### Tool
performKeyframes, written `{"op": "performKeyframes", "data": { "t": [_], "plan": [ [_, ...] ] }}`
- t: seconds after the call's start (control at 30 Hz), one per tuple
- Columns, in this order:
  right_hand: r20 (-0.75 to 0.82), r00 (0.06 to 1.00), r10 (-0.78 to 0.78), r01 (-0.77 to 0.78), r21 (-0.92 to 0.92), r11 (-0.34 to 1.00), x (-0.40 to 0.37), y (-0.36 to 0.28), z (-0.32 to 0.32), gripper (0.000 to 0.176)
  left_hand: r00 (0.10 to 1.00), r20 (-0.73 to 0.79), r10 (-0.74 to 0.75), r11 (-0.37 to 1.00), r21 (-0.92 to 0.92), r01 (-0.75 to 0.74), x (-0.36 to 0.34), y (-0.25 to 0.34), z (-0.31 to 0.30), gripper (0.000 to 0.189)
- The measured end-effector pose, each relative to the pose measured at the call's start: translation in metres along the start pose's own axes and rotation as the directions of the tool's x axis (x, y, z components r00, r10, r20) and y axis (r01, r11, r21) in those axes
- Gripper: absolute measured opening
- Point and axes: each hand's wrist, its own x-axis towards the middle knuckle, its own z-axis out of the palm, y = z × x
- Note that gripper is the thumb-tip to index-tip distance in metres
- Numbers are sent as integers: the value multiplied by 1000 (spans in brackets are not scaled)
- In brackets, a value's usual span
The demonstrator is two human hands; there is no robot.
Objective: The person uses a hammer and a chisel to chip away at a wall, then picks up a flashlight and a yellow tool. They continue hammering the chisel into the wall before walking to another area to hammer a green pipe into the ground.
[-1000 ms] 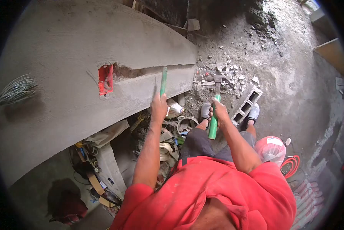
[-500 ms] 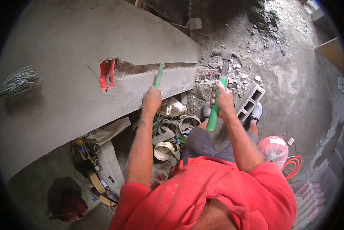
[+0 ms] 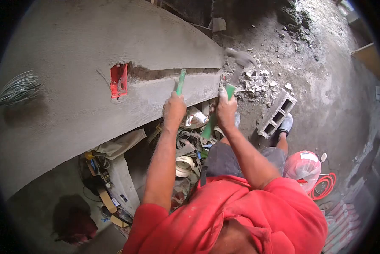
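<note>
My left hand (image 3: 174, 109) is closed round a green chisel (image 3: 181, 82), whose far end meets the groove (image 3: 156, 74) cut along the grey wall. In my right hand (image 3: 227, 111) is a claw hammer (image 3: 209, 127) with a green grip, wrapped by my fingers. Its metal head is smeared by motion and lies beyond the hand, to the right of the chisel. A red electrical box (image 3: 119, 81) is set into the wall at the groove's left end.
Broken rubble (image 3: 257, 80) covers the floor by the wall's end. A hollow concrete block (image 3: 277, 113) lies beside my feet. Below the wall are assorted scraps and a cream plastic ring (image 3: 184, 166). A wire bundle (image 3: 18, 88) sticks out at left; an orange hose (image 3: 324, 186) lies coiled at right.
The hammer and my right hand have swung left, closer to the chisel. My left hand and the chisel have shifted slightly to the right along the groove.
</note>
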Motion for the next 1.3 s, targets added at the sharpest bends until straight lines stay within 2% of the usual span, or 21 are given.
{"op": "performKeyframes", "data": {
  "t": [0.07, 0.1, 0.17, 0.23, 0.27, 0.33, 0.43, 0.47, 0.5, 0.57, 0.73, 0.8, 0.83, 0.87, 0.9, 0.93, 0.97, 1.0, 1.07, 1.13, 1.3],
  "plan": [
    [-152, 988, 18, 12, 195, 981, -1, 43, 15, 33, 1000, -7, -30, 1000, -5, 30, 3, 4, 1, 32],
    [-94, 991, -94, 85, -94, 992, 4, 81, 21, 35, 1000, -3, -30, 1000, 7, 30, 5, 6, 2, 31],
    [179, 978, 104, -17, -429, 903, 39, 112, 7, 38, 1000, 12, -22, 999, 31, 22, -3, 9, 4, 31],
    [227, 934, 274, -177, -372, 911, 53, 84, -17, 33, 998, 26, -57, 998, 36, 56, 1, 16, -3, 31],
    [192, 963, 191, -112, -361, 926, 31, 41, -21, 33, 998, 23, -53, 998, 37, 52, 2, 17, -4, 31],
    [-14, 995, 99, -98, 53, 994, 8, 3, -26, 32, 998, 18, -59, 998, 31, 59, 1, 16, 1, 31],
    [-138, 990, 34, 45, 531, 846, 16, 62, 3, 31, 999, 12, -40, 999, 9, 40, 3, 12, 3, 32],
    [-33, 977, -211, 208, -71, 976, 19, 104, 7, 30, 999, 19, -49, 999, 16, 49, 1, 9, 5, 32],
    [241, 961, -134, 221, -386, 896, 26, 98, 8, 34, 999, 23, -48, 999, 19, 47, 4, 9, 5, 32],
    [146, 964, 221, -153, -374, 915, 36, 73, 0, 38, 999, 17, -31, 999, 18, 31, 6, 13, 6, 33],
    [40, 980, 194, -190, -75, 979, 16, 19, -31, 37, 1000, 16, -27, 1000, 11, 26, 8, 9, 7, 33],
    [-139, 989, 46, 24, 464, 886, 12, 20, -19, 28, 999, 19, -31, 1000, 2, 31, 10, 8, 8, 33],
    [-193, 981, 23, 69, 456, 887, 23, 56, -2, 29, 999, 19, -32, 999, -2, 32, 9, 7, 8, 32],
    [23, 962, -272, 273, -57, 960, 43, 121, -1, 32, 999, 30, -45, 999, 5, 45, 4, 4, 10, 32],
    [352, 845, -403, 532, -475, 700, 57, 163, -3, 34, 998, 40, -49, 999, 11, 49, 5, 5, 9, 32],
    [347, 842, -414, 538, -474, 697, 57, 144, -5, 34, 998, 38, -41, 999, 11, 41, 10, 9, 6, 31],
    [293, 955, -32, 169, -454, 875, 49, 110, -8, 32, 999, 38, -33, 999, 13, 33, 11, 7, 8, 31],
    [264, 897, 355, -228, -411, 883, 47, 84, -8, 32, 995, 70, -74, 995, -66, 79, 18, 1, 13, 30],
    [227, 924, 309, -224, -336, 915, 32, 79, -18, 32, 987, 116, -110, 981, -146, 126, 20, -7, 11, 30],
    [140, 965, 220, -184, -233, 955, 34, 96, -33, 31, 860, 484, -162, 592, -649, 477, 16, -12, 6, 29],
    [41, 923, 383, -385, 61, 921, 53, 79, -72, 34, 899, 326, -293, 715, -550, 433, 18, 19, 63, 29]
  ]
}}
